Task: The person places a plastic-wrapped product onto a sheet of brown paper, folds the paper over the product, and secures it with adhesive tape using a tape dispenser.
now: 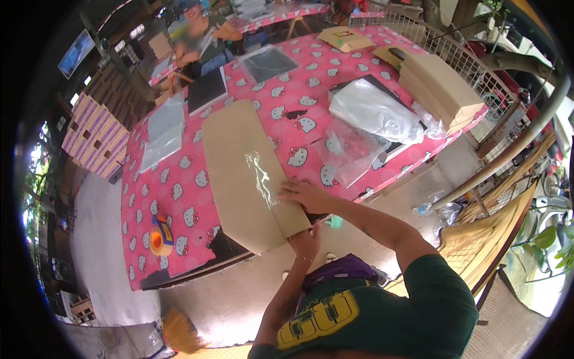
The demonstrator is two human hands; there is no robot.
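A long brown paper envelope [239,173] lies lengthwise on the table in front of me, its corners cut at a slant. Bright glare streaks its shiny middle, and a folded strip shows along its near right side. My right hand [303,195] rests on that side with its fingers stretched out over the paper. At the near right corner, my left hand [305,244] grips the envelope's edge; some of its fingers are hidden by the paper.
A pink patterned cloth [185,179] covers the table. On it are a yellow tape roll with a blue dispenser [160,236], clear plastic sheets [376,110], a black flat board [207,90] and a brown paper stack [439,87]. Another person [203,42] is across the table.
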